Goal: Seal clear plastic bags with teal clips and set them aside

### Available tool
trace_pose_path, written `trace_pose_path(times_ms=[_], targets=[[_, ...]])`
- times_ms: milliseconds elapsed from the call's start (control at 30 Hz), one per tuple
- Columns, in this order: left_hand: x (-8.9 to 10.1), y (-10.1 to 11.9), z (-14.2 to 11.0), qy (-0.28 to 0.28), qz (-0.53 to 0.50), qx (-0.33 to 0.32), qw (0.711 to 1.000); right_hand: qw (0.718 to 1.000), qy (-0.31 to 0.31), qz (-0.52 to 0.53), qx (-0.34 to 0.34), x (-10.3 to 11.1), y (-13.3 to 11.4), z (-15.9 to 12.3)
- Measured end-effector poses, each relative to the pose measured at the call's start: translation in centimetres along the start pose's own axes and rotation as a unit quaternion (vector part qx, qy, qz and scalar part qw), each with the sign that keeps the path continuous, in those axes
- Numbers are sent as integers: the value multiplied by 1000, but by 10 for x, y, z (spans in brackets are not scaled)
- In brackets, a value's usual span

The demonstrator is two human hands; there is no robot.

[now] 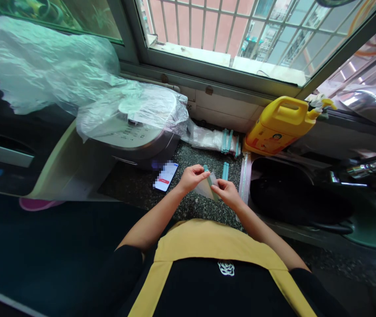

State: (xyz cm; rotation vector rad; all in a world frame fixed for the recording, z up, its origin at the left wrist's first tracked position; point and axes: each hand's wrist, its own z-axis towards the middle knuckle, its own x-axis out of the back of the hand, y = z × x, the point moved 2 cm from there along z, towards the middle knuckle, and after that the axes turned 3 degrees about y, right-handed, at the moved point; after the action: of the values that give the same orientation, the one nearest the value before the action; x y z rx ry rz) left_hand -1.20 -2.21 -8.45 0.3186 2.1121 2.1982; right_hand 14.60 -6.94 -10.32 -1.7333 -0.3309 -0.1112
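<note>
Nearest is the wearer's yellow apron [204, 240], over a black top with a white emblem. Beyond it, both hands are occupied above the speckled dark desk [207, 214]. The left hand [190, 178] pinches between thumb and fingers at the upper end of a sealing strip [212, 186]; the right hand [227, 193] pinches at the opposite side, lower down. The strip is narrow, straight and pale blue-green, lying slantwise across a small translucent bag [202, 190], whitish and slightly cloudy; any print cannot be made out. Just beyond the right hand, similar loose strips [225, 171] lie side by side; a lit phone [166, 177] lies left of the left hand. Farther back are a pile of clear bags [204, 138] with more strips at its right end, a yellow jug [275, 127] near the sink, and a plastic-draped appliance [135, 136]. A barred window [207, 26] stands behind.
</note>
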Motion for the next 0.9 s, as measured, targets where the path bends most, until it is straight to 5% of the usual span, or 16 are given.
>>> trace_pose_path(times_ms=[900], targets=[[1,-5,2,24,48,-52,997,1000,1,6,4,-1,-1,1]])
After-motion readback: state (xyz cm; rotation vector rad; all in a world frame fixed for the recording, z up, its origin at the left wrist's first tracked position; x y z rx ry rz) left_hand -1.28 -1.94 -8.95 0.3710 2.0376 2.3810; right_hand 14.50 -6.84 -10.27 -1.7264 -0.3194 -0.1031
